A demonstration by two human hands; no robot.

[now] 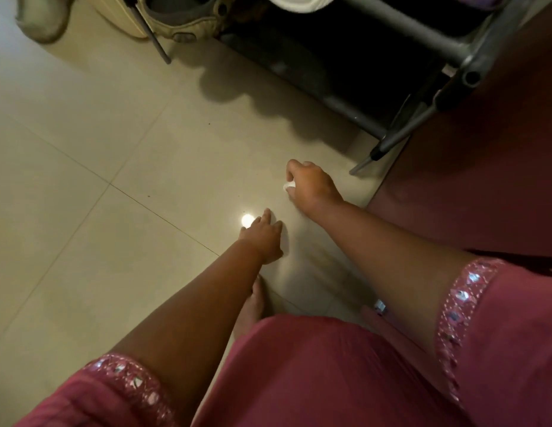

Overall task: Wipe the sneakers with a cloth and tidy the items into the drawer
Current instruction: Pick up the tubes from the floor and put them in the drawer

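The biggest thing in view is the tiled floor (99, 149), and the likeliest trouble lies there: it is glossy enough to mirror a lamp as a bright spot just beyond the left fingers, so a bare foot (253, 306) could slip as the person leans forward, and the long pink garment (314, 380) hanging over the knees could snag underfoot. Next in size is the dark metal-framed rack (422, 57), well beyond and to the right of the right fingers; it is the nearest thing to a container here, and its lower bay reads as plain black, so I cannot tell what, if anything, lies in it, while something pale and rolled sits at its top edge. No drawer is visible. A worn beige sneaker (182, 23) stands far ahead of both hands, at the rack's left end, with a second pale shoe (43, 20) further left; both are blurred and out of reach, so a hasty stretch might tip them or knock the thin rod beside them. The right hand (311, 186) has its fingers curled round a small white wad, probably the cloth (288, 187), which could drop unnoticed. The left hand (262, 235) holds nothing, its fingers loosely extended and slightly apart above the floor.
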